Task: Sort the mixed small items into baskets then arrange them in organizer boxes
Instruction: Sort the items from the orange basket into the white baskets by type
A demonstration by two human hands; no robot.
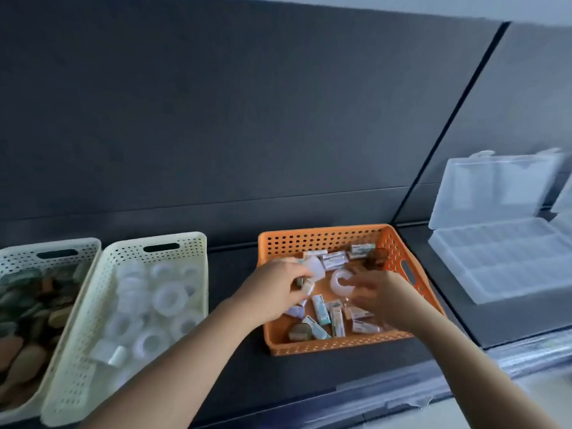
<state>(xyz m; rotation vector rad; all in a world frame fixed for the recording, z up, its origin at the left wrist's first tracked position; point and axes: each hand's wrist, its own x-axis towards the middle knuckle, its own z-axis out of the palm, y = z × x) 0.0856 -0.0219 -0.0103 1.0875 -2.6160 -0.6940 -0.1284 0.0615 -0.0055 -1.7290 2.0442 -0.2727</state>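
reaching into orange basket [322, 235], left hand [278, 286] grips small boxes [308, 287], right hand [382, 294] blurred.

Leftmost basket [18, 258]: cut off by left edge, blurred. Right hand [380, 292]: motion-blurred, grip unreadable. Organizer box [495, 258]: right side cropped.

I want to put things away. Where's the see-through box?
The clear organizer box lies open on the far right of the head view, just right of the orange basket.
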